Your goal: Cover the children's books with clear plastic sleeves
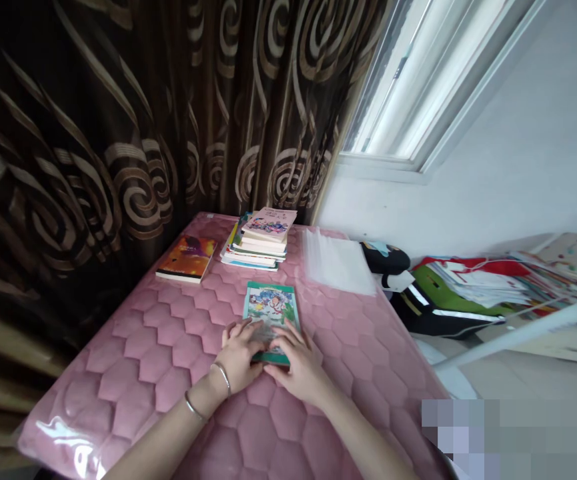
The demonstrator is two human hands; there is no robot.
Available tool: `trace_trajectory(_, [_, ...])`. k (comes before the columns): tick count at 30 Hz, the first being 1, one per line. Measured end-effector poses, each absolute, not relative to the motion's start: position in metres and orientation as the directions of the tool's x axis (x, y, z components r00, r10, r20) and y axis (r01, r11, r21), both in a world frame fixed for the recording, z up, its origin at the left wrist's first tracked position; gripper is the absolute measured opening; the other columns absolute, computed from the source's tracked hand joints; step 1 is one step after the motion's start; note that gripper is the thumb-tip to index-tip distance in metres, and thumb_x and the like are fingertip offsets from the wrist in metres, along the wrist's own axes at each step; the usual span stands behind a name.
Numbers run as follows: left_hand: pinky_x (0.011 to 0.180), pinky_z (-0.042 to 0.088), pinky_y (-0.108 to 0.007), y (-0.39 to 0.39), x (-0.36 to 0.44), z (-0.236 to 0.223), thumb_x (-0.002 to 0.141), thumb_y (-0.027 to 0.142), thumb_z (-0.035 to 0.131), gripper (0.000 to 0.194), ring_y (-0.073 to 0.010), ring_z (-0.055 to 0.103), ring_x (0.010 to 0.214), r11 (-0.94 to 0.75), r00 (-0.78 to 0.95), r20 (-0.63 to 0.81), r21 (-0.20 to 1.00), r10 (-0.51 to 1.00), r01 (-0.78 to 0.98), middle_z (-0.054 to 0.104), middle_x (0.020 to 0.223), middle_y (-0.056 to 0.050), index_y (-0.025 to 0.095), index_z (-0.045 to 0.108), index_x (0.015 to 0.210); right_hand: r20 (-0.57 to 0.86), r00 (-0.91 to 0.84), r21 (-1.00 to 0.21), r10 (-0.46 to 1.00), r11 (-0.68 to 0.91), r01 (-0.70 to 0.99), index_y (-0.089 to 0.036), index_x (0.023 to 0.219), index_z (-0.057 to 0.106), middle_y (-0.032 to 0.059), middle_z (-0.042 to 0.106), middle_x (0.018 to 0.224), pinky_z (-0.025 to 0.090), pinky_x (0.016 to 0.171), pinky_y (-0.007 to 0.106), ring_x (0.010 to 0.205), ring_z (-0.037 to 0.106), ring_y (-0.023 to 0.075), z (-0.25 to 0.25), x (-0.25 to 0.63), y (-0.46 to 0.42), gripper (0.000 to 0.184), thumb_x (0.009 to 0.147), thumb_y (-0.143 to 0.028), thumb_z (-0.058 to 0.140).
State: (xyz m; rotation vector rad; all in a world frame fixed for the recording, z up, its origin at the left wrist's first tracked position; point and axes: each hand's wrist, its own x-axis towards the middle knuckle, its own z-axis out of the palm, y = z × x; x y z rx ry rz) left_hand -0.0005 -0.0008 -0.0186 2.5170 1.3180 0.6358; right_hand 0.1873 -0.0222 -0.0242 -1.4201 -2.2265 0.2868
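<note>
A green-bordered picture book point(271, 313) lies flat on a pink quilted mat point(158, 347), its cover bright with cartoon figures. My left hand point(238, 353) and my right hand point(298, 368) both rest over the book's near end, with the fingers on the cover and hiding part of it. Beyond them stands a stack of several books point(261, 240), topped by a pink-covered one. An orange paperback point(187, 258) lies to its left, and a pile of clear plastic sleeves point(338, 263) lies to its right. A thin bangle circles each visible wrist.
A dark curtain with brown swirls point(118, 147) hangs along the mat's left and far sides. A window point(418, 87) is at upper right. Past the mat's right edge lie a black and green bag point(443, 307) and a heap of papers and books point(498, 280).
</note>
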Motion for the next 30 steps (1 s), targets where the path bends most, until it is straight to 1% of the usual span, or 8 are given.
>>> trace_trajectory(4, [0.103, 0.029, -0.055, 0.002, 0.002, -0.021, 0.074, 0.027, 0.069, 0.022, -0.0326, 0.042, 0.126, -0.583, 0.511, 0.282, 0.407, 0.812, 0.703, 0.057, 0.133, -0.003, 0.031, 0.072, 0.095, 0.304, -0.271, -0.426, 0.913, 0.385, 0.819, -0.027, 0.098, 0.059, 0.0043, 0.060, 0.129, 0.027, 0.107, 0.053, 0.136, 0.036, 0.0272, -0.030, 0.187, -0.036, 0.018, 0.080, -0.033, 0.062])
trace_trajectory(8, [0.100, 0.031, -0.055, 0.007, -0.020, -0.020, 0.073, 0.032, 0.073, 0.026, -0.0328, 0.043, 0.125, -0.551, 0.493, 0.248, 0.422, 0.834, 0.720, 0.055, 0.134, -0.002, 0.037, 0.073, 0.098, 0.299, -0.245, -0.467, 0.922, 0.365, 0.805, -0.027, 0.094, 0.062, 0.0039, 0.061, 0.127, 0.028, 0.106, 0.055, 0.135, 0.038, 0.0273, -0.032, 0.202, -0.034, 0.013, 0.083, -0.032, 0.060])
trace_trajectory(14, [0.100, 0.032, -0.052, 0.012, -0.055, -0.024, 0.072, 0.034, 0.074, 0.034, -0.0299, 0.047, 0.122, -0.511, 0.473, 0.199, 0.432, 0.858, 0.743, 0.055, 0.134, -0.001, 0.043, 0.070, 0.105, 0.224, -0.268, -0.550, 0.937, 0.349, 0.759, -0.028, 0.099, 0.063, 0.0017, 0.057, 0.134, 0.028, 0.109, 0.056, 0.138, 0.034, 0.0262, -0.031, 0.243, -0.037, 0.016, 0.084, -0.032, 0.059])
trace_trajectory(19, [0.100, 0.032, -0.051, 0.012, -0.055, -0.027, 0.072, 0.033, 0.074, 0.035, -0.0292, 0.048, 0.120, -0.501, 0.466, 0.194, 0.444, 0.863, 0.743, 0.057, 0.131, -0.001, 0.041, 0.069, 0.106, 0.163, -0.315, -0.605, 0.935, 0.347, 0.717, -0.029, 0.104, 0.065, 0.0016, 0.054, 0.138, 0.026, 0.111, 0.056, 0.141, 0.026, 0.0266, -0.023, 0.261, -0.038, 0.020, 0.085, -0.030, 0.056])
trace_trajectory(22, [0.100, 0.032, -0.051, 0.010, -0.052, -0.026, 0.070, 0.030, 0.074, 0.036, -0.0286, 0.049, 0.120, -0.495, 0.452, 0.205, 0.441, 0.868, 0.749, 0.058, 0.130, 0.000, 0.040, 0.069, 0.104, 0.164, -0.316, -0.601, 0.934, 0.349, 0.719, -0.030, 0.098, 0.068, 0.0016, 0.055, 0.135, 0.027, 0.110, 0.055, 0.139, 0.030, 0.0266, -0.017, 0.259, -0.030, 0.017, 0.085, -0.032, 0.057])
trace_trajectory(25, [0.101, 0.032, -0.051, 0.009, -0.052, -0.026, 0.071, 0.031, 0.073, 0.034, -0.0282, 0.048, 0.120, -0.490, 0.447, 0.204, 0.437, 0.871, 0.754, 0.057, 0.131, 0.000, 0.040, 0.069, 0.104, 0.181, -0.269, -0.612, 0.946, 0.323, 0.722, -0.027, 0.086, 0.068, 0.0037, 0.056, 0.133, 0.037, 0.104, 0.048, 0.128, 0.046, 0.0250, -0.014, 0.247, -0.005, 0.015, 0.086, -0.032, 0.055])
trace_trajectory(27, [0.100, 0.032, -0.051, 0.009, -0.052, -0.027, 0.072, 0.032, 0.073, 0.035, -0.0284, 0.048, 0.121, -0.481, 0.443, 0.193, 0.438, 0.875, 0.759, 0.057, 0.131, 0.000, 0.041, 0.069, 0.105, 0.184, -0.249, -0.610, 0.951, 0.309, 0.730, -0.023, 0.079, 0.065, 0.0067, 0.052, 0.136, 0.041, 0.100, 0.043, 0.121, 0.053, 0.0231, -0.015, 0.237, 0.020, 0.013, 0.085, -0.029, 0.055])
trace_trajectory(30, [0.099, 0.033, -0.051, 0.010, -0.053, -0.027, 0.071, 0.031, 0.073, 0.037, -0.0294, 0.048, 0.120, -0.474, 0.440, 0.185, 0.444, 0.879, 0.760, 0.057, 0.131, 0.000, 0.041, 0.068, 0.106, 0.189, -0.211, -0.553, 0.959, 0.282, 0.784, -0.020, 0.076, 0.059, 0.0112, 0.049, 0.138, 0.034, 0.105, 0.044, 0.129, 0.044, 0.0248, -0.017, 0.223, 0.061, 0.009, 0.081, -0.028, 0.061])
